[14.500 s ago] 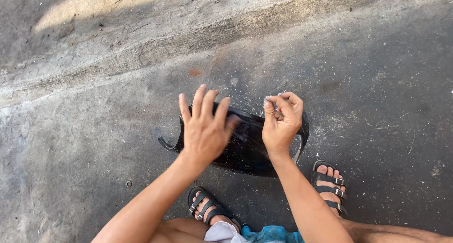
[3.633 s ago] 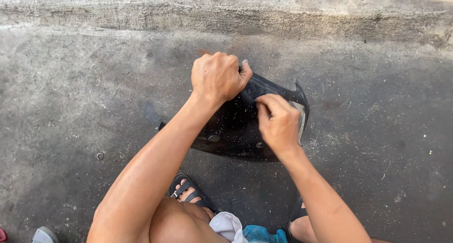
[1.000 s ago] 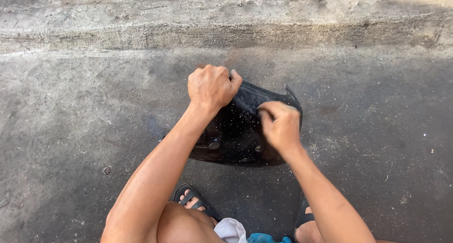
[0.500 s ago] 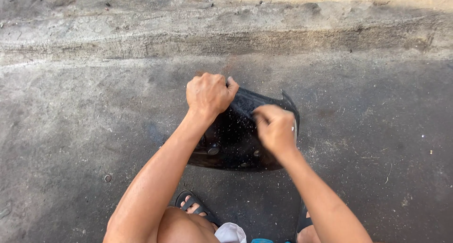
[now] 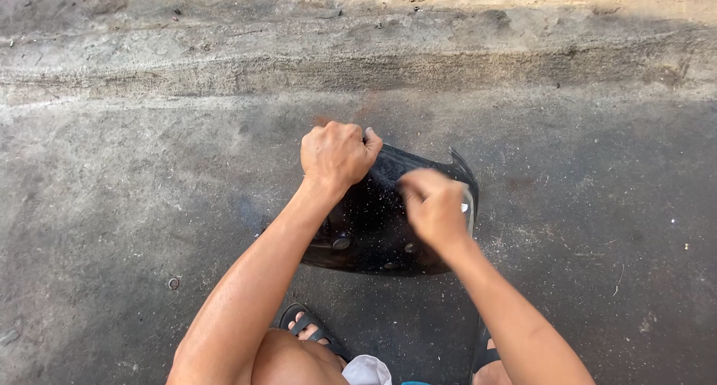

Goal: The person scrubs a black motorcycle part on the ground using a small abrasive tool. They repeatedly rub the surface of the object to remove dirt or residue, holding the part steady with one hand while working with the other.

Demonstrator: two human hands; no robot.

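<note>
On the concrete ground [image 5: 149,206], under both hands, lies the black curved plastic panel [image 5: 373,228]. Left hand [image 5: 337,153] fists tight on its far edge; right hand [image 5: 433,207], blurred, pinches something I cannot tell. Best pin the edge firmly and rub in short strokes.

Panel: I see the curved plastic panel [image 5: 373,228] lying on the concrete ground [image 5: 134,206], middle of view.
Left hand: my left hand [image 5: 337,153] sits on the panel's far left edge.
Right hand: my right hand [image 5: 433,207] rests on the panel's right part, nearer me than the left.
Kerb: the raised kerb [image 5: 358,64] runs left to right behind the panel.
Sandals: left sandal [image 5: 312,330] before the panel, right sandal [image 5: 484,349] to its right.
Washer: a small ring [image 5: 173,283] lies well left of the panel.
</note>
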